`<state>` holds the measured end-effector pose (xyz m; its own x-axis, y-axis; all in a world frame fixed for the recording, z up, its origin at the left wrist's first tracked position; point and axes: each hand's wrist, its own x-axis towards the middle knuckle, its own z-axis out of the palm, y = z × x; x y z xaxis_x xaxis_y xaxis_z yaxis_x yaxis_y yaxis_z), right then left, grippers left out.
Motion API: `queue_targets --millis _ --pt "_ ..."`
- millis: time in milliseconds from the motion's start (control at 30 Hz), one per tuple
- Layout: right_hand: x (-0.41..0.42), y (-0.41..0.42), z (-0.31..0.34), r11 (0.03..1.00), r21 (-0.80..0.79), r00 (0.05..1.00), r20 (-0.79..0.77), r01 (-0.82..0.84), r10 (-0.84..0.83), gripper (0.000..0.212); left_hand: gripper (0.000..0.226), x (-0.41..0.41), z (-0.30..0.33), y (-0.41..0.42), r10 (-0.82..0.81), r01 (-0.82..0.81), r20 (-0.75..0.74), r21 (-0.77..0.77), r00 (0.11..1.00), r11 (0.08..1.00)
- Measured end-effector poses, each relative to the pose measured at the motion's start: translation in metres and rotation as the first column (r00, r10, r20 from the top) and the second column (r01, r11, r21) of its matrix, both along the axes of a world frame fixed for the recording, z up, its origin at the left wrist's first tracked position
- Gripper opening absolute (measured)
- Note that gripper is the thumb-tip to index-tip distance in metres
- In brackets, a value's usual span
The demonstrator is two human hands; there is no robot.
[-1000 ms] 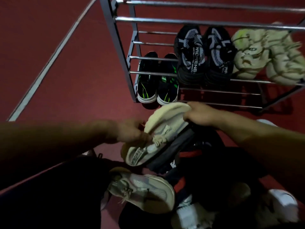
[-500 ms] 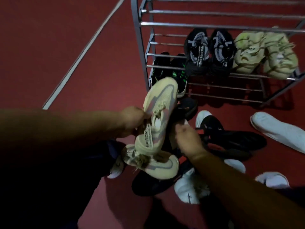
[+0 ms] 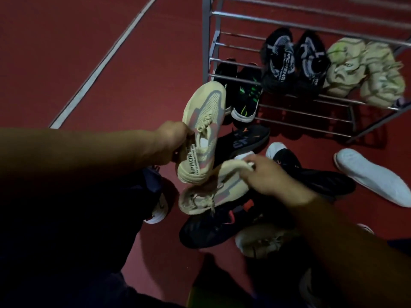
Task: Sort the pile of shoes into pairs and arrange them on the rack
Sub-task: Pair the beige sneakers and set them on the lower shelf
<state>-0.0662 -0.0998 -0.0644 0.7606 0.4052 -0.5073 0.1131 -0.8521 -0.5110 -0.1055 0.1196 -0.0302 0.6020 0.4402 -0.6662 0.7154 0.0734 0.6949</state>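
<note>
My left hand [image 3: 171, 141] holds a beige sneaker [image 3: 204, 121] by its collar, toe pointing up toward the metal rack [image 3: 206, 52]. Below it a matching beige sneaker [image 3: 211, 194] lies on the shoe pile, and my right hand [image 3: 264, 174] grips its heel. On the rack sit a black pair with green stripes [image 3: 246, 96], a black-and-white pair [image 3: 293, 63] and a pale green pair [image 3: 364, 70]. Dark shoes [image 3: 222, 227] and a white shoe [image 3: 373, 176] lie loose on the floor.
The floor is red with a white line [image 3: 106, 61] running diagonally at the left. Another black shoe [image 3: 244, 138] lies in front of the rack, and a pale shoe [image 3: 260, 243] at the pile's near side. My dark trouser leg [image 3: 66, 230] fills the lower left.
My left hand has lifted the beige sneaker upright out of the pile. My right hand left that shoe and came down onto the second beige sneaker's heel. The view shifted left, so the rack appears further right.
</note>
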Motion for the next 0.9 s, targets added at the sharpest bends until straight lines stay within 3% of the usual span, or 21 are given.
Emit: queue_targets --millis 100,167,233,333,400,533,600,667,733,800,900 --pt "0.042 -0.015 0.041 0.992 -0.109 0.998 0.0 -0.059 0.059 0.021 0.02 0.004 -0.005 -0.002 -0.002 0.002 -0.008 0.025 1.0 1.0" --pt "0.064 -0.031 0.056 0.99 -0.143 0.998 -0.07 -0.019 0.01 0.02 0.018 0.005 -0.009 -0.006 -0.005 0.005 -0.017 -0.002 1.0 1.0" --pt "0.083 -0.043 0.058 0.992 -0.096 0.996 -0.041 0.079 -0.083 0.026 0.019 0.004 -0.014 -0.009 -0.023 0.023 -0.038 -0.004 0.999 1.0" --pt "0.096 -0.055 0.037 0.929 0.067 0.925 0.096 0.363 -0.368 0.058 0.024 0.002 -0.021 -0.016 -0.063 0.061 -0.071 -0.027 0.995 0.998" --pt "0.083 -0.06 0.01 0.915 0.068 0.906 0.132 0.397 -0.402 0.063 0.022 0.001 -0.025 -0.019 -0.062 0.056 -0.087 -0.068 0.994 0.996" --pt "0.043 -0.072 -0.038 0.874 0.077 0.874 0.043 0.481 -0.485 0.067 0.024 0.003 -0.031 -0.023 -0.039 0.028 -0.116 -0.1 0.992 0.995" --pt "0.029 -0.076 -0.046 0.777 0.151 0.777 0.072 0.611 -0.625 0.055 0.028 0.006 -0.031 -0.024 -0.039 0.028 -0.125 -0.086 0.991 0.996" --pt "0.012 -0.074 -0.047 0.585 0.255 0.565 0.154 0.77 -0.81 0.037 0.032 0.007 -0.028 -0.026 -0.06 0.051 -0.137 -0.066 0.989 0.996" --pt "-0.011 -0.069 -0.048 0.364 0.297 0.36 0.071 0.883 -0.93 0.034 0.03 0.009 -0.025 -0.031 -0.088 0.08 -0.153 -0.06 0.984 0.995" --pt "-0.038 -0.056 -0.049 0.275 0.174 0.287 -0.048 0.946 -0.957 0.046 0.028 0.011 -0.022 -0.037 -0.099 0.092 -0.163 -0.052 0.982 0.994" --pt "-0.063 -0.034 -0.041 0.297 0.125 0.303 -0.026 0.947 -0.953 0.055 0.03 0.012 -0.02 -0.046 -0.129 0.121 -0.183 -0.05 0.975 0.991"
